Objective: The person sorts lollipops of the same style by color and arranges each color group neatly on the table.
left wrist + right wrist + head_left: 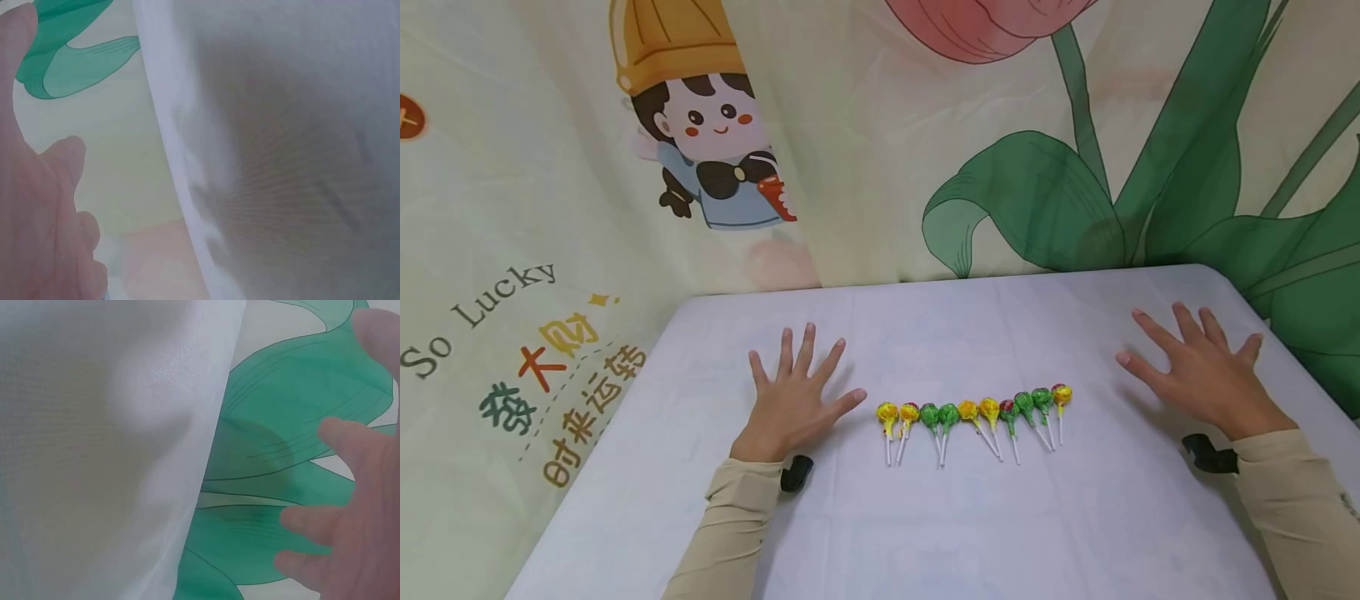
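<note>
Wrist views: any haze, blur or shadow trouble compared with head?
Head: lollipops fairly sharp, soft shadows on the white table cover. Left wrist: hazy, low contrast, left hand washed out, broad blurry shadow across the white table cover. Right wrist: similar haze, brighter patch amid shadow, printed leaf outlines readable.

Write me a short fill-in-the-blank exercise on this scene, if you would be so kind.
1. The lollipops lying on the table number ____.
2. Of the left hand and the right hand, the ____ one is nearer the lollipops.
3. The English lettering reads "So ____".

Missing words: ten; left; Lucky.
</note>
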`<action>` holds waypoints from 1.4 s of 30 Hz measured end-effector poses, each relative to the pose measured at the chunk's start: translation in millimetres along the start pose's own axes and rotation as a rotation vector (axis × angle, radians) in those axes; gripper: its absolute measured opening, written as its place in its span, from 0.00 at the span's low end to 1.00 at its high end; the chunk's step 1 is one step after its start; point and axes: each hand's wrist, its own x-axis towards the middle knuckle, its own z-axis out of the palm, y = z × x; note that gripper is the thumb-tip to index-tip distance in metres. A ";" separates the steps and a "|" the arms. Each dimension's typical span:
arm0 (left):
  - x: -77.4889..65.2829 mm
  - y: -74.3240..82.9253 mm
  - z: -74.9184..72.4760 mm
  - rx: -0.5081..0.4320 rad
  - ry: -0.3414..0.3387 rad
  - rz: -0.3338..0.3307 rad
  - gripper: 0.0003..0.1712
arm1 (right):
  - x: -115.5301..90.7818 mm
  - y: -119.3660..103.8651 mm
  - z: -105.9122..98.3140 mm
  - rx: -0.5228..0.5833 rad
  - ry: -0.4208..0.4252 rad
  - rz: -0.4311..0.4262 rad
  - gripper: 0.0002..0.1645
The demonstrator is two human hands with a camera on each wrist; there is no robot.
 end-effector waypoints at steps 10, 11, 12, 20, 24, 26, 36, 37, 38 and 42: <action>0.8 -2.2 -6.2 0.010 0.075 0.034 0.52 | 0.3 -3.4 -1.1 0.017 0.016 -0.017 0.51; 0.8 -2.7 -6.9 0.009 0.084 0.036 0.52 | 0.4 -4.0 -1.4 0.014 0.020 -0.017 0.51; 0.9 -2.9 -7.6 0.007 0.088 0.038 0.52 | 0.2 -4.0 -1.7 0.012 0.023 -0.018 0.51; 2.2 -0.1 -9.4 -0.019 0.110 0.065 0.52 | -1.0 -5.2 -4.2 0.013 0.028 -0.013 0.51; 3.8 0.3 -8.8 -0.008 0.159 0.083 0.49 | -0.8 -6.3 -4.0 0.016 0.030 -0.019 0.51; 3.9 0.6 -8.6 -0.005 0.171 0.085 0.48 | -0.7 -6.4 -3.9 0.016 0.034 -0.025 0.51; 3.3 3.1 -10.5 0.008 0.180 0.106 0.45 | 0.0 -9.0 -2.1 0.024 0.021 -0.030 0.52; 3.4 2.6 -10.9 0.011 0.184 0.103 0.45 | -0.1 -9.4 -1.7 0.023 0.018 -0.030 0.52; 3.4 2.1 -11.2 0.014 0.186 0.098 0.45 | -0.1 -9.7 -1.4 0.023 0.017 -0.030 0.52; 3.4 1.4 -12.4 -0.001 0.191 0.089 0.45 | -0.3 -9.7 -0.2 0.016 0.028 -0.033 0.52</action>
